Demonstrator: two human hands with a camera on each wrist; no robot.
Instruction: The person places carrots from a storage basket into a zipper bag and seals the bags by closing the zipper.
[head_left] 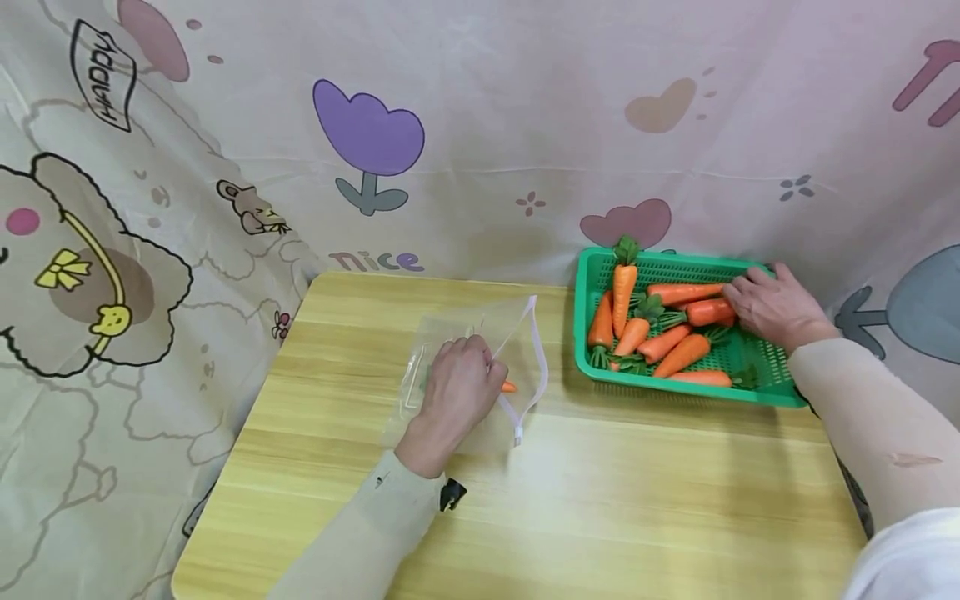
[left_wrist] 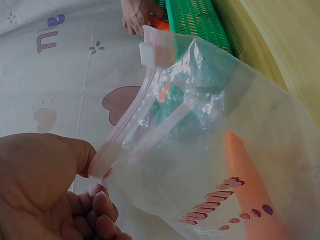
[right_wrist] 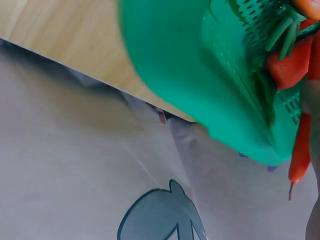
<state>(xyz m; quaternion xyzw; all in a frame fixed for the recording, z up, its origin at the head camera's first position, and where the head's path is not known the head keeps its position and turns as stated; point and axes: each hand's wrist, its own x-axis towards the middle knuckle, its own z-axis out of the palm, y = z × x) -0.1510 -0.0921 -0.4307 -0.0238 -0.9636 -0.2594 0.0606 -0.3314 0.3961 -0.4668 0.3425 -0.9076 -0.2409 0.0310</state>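
The clear zip bag (head_left: 480,367) lies on the wooden table (head_left: 600,500), and your left hand (head_left: 457,392) pinches its open rim between thumb and curled fingers; a carrot (left_wrist: 250,185) lies inside, just past that pinch. Your right hand (head_left: 772,308) is in the green basket (head_left: 585,333), well to the right of the bag, fingers curled on one carrot in the basket (head_left: 708,312).

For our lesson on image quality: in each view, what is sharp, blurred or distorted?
Head view: evenly lit and sharp, table edges bowed by the wide lens. Left wrist view: the clear bag shows glare and creases, and the left hand is soft. Right wrist view: the green basket is too close and blurred.
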